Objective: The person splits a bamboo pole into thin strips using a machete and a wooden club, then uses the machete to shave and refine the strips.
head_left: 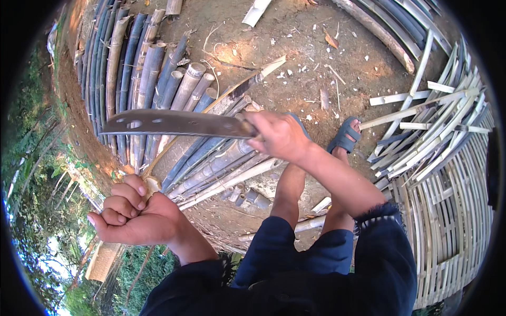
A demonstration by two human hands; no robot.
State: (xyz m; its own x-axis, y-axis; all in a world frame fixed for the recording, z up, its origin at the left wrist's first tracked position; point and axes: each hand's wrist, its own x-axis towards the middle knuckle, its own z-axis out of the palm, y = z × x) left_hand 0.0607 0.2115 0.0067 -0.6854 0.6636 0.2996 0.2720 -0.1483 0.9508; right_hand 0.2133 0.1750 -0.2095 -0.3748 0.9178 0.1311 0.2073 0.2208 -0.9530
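My right hand (276,138) is wrapped round the handle of a machete (179,124). Its long, dark, slightly curved blade points left, level above the piled bamboo, with pale spots near the tip. Lower left, my left hand (139,215) is turned palm up, fingers curled in and thumb stretched out to the left. Nothing shows inside those fingers. Just behind it appears the pale cut end of a bamboo piece (153,185); whether the hand touches it is hidden. A tan bamboo length (103,260) shows below that hand.
Bamboo poles (139,68) lie stacked at the upper left, with a long split strip (232,89) across them. At right, pale split slats (448,121) are heaped over a slatted bamboo panel (448,210). My sandalled foot (345,134) stands on dirt strewn with chips.
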